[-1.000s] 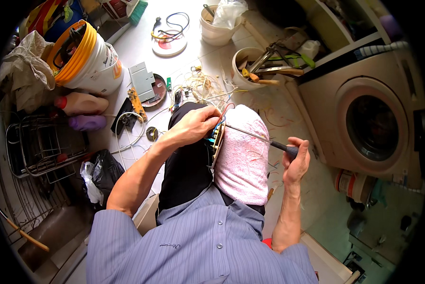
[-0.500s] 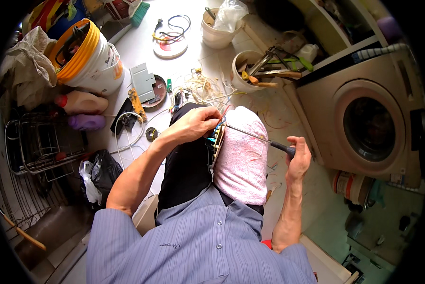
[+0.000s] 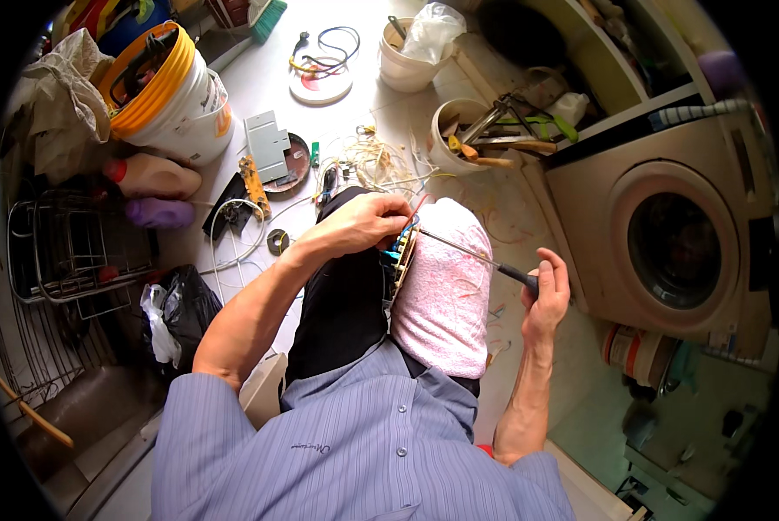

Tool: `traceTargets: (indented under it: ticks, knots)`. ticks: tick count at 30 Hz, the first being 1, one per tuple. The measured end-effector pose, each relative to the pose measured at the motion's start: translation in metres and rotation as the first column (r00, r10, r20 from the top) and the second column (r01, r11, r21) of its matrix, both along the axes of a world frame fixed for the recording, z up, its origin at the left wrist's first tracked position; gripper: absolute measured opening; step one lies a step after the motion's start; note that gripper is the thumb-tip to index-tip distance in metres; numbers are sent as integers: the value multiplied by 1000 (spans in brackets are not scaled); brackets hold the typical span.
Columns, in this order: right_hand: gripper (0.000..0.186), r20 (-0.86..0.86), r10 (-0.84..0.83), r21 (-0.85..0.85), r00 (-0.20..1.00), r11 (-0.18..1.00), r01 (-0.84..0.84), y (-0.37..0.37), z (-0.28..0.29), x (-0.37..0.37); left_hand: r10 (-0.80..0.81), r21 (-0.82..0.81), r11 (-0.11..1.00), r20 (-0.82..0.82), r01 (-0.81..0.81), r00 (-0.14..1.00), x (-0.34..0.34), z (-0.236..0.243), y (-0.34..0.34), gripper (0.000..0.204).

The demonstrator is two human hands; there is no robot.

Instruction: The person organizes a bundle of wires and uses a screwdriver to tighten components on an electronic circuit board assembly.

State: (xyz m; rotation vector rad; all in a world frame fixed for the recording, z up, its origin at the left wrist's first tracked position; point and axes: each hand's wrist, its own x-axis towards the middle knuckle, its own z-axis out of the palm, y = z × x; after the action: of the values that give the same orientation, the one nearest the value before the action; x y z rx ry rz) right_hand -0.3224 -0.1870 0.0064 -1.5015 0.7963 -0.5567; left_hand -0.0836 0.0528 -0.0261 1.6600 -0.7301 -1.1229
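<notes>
Between my thighs a narrow circuit board, with blue and yellow parts along it, stands on edge. My left hand is closed at its upper end, where a thin red wire sticks up; the fingertips partly hide what they grip. My right hand holds a long screwdriver by its black handle, with index and middle fingers raised off it. The slim metal shaft slants over the pink towel on my right thigh. Its tip reaches the board's top end, next to the left fingertips.
Tangled wires lie on the floor ahead, near a grey metal plate. A tool bucket stands beyond my right knee. To the right is a washing machine; to the left, a yellow-rimmed bucket and a wire rack.
My right index and middle fingers have lifted and loosened around the screwdriver handle. The screwdriver tip and my left hand stay at the board's top end. The whole view has shifted slightly.
</notes>
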Motion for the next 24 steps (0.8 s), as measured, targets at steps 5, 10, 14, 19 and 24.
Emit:
traceTargets:
  ticks: [5,10,14,19,24]
  knots:
    - [49,229,76,111,970,988,-104,3,-2,-3,51,22,998,79,-53,996,-4,-3,-5,27]
    - [43,-49,123,175,991,978,-113,-18,-2,-13,76,-84,993,-47,-80,996,-6,-2,0,27]
    - [41,74,43,114,996,992,-51,-7,-10,-5,-4,-1,1000,8,4,1000,1,-1,-2,26]
    - [45,178,-20,150,984,989,-7,12,0,6,50,12,999,-6,-50,999,-3,-1,-3,25]
    - [51,-105,104,108,989,990,-93,-18,-9,-9,5,-71,997,15,-4,1000,-2,-2,-1,27]
